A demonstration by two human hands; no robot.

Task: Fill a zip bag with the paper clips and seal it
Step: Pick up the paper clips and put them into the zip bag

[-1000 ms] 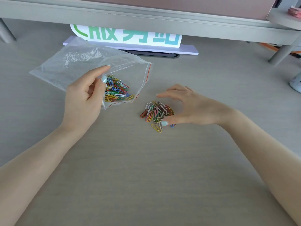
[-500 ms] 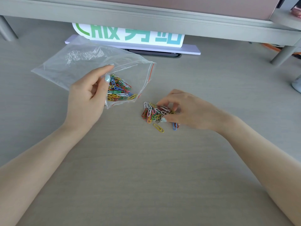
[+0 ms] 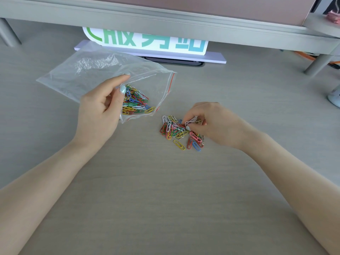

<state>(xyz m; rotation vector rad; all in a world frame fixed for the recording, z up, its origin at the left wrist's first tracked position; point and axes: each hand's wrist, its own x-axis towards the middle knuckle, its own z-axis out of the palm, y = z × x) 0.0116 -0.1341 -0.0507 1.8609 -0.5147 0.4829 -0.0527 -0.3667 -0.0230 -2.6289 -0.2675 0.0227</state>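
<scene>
Left hand [image 3: 100, 111] pinching, right hand [image 3: 211, 124] curled, fingertips down.

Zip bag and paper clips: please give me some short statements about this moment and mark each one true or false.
1. The left hand holds the zip bag at its mouth. True.
2. The zip bag is sealed. False: its red-lined mouth gapes open toward the right hand.
3. Some paper clips already lie inside the bag. True.
4. All clips are in the bag. False: a loose pile of clips lies on the table.
5. The right hand lies flat and open on the table. False: its fingers are curled and pinch clips at the pile.
6. One yellow clip lies on the near side of the pile. True.
</scene>
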